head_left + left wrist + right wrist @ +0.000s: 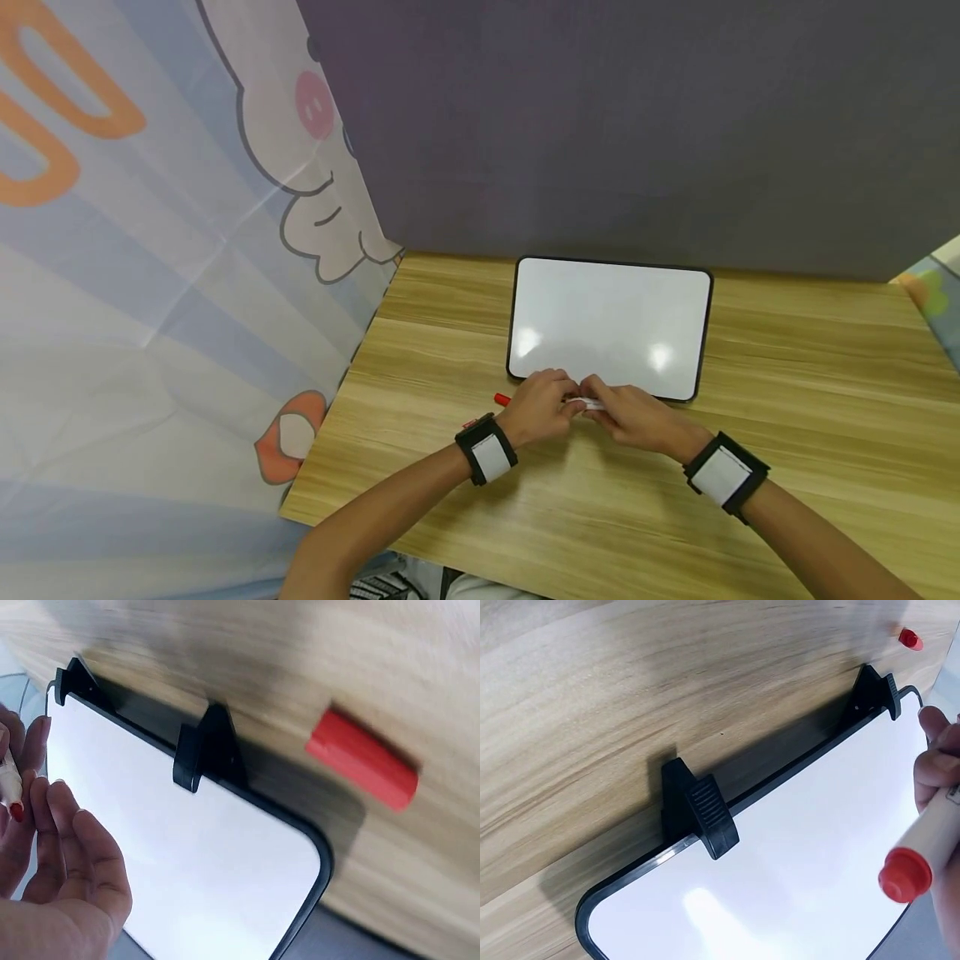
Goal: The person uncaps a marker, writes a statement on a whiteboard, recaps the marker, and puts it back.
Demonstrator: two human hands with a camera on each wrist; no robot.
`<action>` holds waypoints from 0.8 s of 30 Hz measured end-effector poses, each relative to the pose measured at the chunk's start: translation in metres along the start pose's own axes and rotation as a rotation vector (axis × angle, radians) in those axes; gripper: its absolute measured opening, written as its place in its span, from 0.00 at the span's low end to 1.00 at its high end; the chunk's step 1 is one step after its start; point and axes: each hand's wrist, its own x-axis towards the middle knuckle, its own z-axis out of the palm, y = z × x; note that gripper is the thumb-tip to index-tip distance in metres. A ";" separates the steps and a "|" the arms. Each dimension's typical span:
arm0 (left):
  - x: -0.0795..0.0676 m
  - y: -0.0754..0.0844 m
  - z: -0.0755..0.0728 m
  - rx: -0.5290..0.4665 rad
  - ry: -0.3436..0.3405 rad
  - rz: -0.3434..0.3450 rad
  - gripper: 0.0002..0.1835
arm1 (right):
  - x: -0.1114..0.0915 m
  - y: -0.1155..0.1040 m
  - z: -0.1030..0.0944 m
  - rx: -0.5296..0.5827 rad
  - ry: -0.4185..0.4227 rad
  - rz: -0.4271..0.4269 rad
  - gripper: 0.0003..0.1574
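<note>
A white whiteboard marker [938, 827] with a red end is gripped by my right hand [637, 414], which is near the board's front edge. Its bare red tip shows in the left wrist view, close to the fingers of my left hand [538, 407]. The left thumb and index finger appear to pinch the marker near that tip, while the other fingers stay loosely curled. The loose red cap [364, 759] lies on the table, left of the left hand in the head view. Just beyond both hands lies a black-framed whiteboard [611, 321].
Two black clips stand on the board's near edge, one clip [697, 810] large in the right wrist view. The wooden table [817, 400] extends to either side. A dark panel [630, 125] rises behind it, and a printed cloth [187, 350] hangs at the left.
</note>
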 end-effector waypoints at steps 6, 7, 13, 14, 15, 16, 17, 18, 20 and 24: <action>0.000 -0.002 -0.001 -0.152 -0.044 -0.083 0.10 | 0.001 -0.002 -0.001 -0.026 -0.013 0.031 0.16; 0.000 -0.002 -0.001 -0.170 -0.047 -0.092 0.10 | 0.001 -0.003 -0.002 -0.039 -0.014 0.032 0.16; -0.002 -0.008 -0.002 -0.426 -0.070 -0.194 0.11 | 0.002 -0.003 -0.013 -0.073 -0.003 0.124 0.21; -0.002 -0.010 -0.003 -0.474 -0.069 -0.221 0.11 | 0.002 -0.003 -0.017 -0.057 0.001 0.163 0.23; -0.002 -0.011 -0.004 -0.518 -0.066 -0.247 0.11 | 0.003 -0.003 -0.022 -0.033 0.012 0.200 0.25; -0.002 -0.013 -0.005 -0.563 -0.061 -0.276 0.11 | 0.003 -0.002 -0.026 0.000 0.026 0.236 0.26; -0.001 -0.015 -0.006 -0.601 -0.056 -0.297 0.12 | 0.004 -0.001 -0.030 0.036 0.044 0.271 0.28; -0.001 -0.017 -0.006 -0.641 -0.051 -0.320 0.12 | 0.005 0.000 -0.035 0.075 0.069 0.299 0.29; 0.000 -0.021 -0.007 -0.733 -0.043 -0.362 0.13 | 0.007 0.003 -0.042 0.167 0.138 0.331 0.30; 0.003 -0.026 -0.009 -0.959 -0.028 -0.429 0.16 | 0.009 0.008 -0.048 0.416 0.312 0.353 0.29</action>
